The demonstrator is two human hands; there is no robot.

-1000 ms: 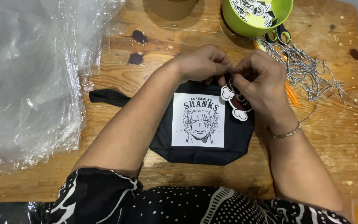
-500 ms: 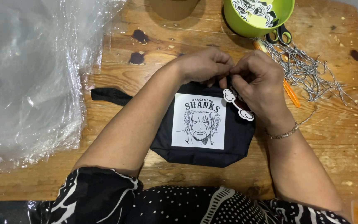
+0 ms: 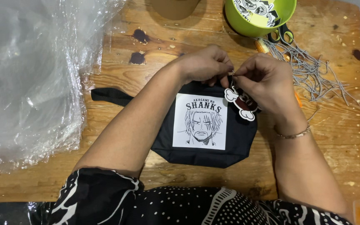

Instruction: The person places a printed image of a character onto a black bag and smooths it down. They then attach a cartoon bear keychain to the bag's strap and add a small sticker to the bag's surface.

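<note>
Worn wooden table, dark stains near the top, seen from above. Far left: a heap of clear plastic bags covers that side and spills past the table's left edge; what's in them I can't tell. Top centre, a brown round thing is cut off by the frame. Top right: green bowl holding flat black-and-white printed cutouts, rim partly out of view. Just beside the bowl, scissors with dark handles, lying on a loose pile of striped cords that fans toward the right edge. Free wood: a strip between plastic and pouch, another along the near edge. Right edge crowded by cords.

Centre: black fabric pouch lies flat, strap sticking out to the left, white square print of a drawn face on its front. Left hand rests on the pouch's top edge, fingers pinched narrow on something small at the pouch's top. Right hand meets it fingertip to fingertip, pinching the top of a small cartoon charm, which hangs just below both hands over the pouch's upper right corner. Thin bracelet on the right wrist. Patterned black-and-white sleeve at bottom.
</note>
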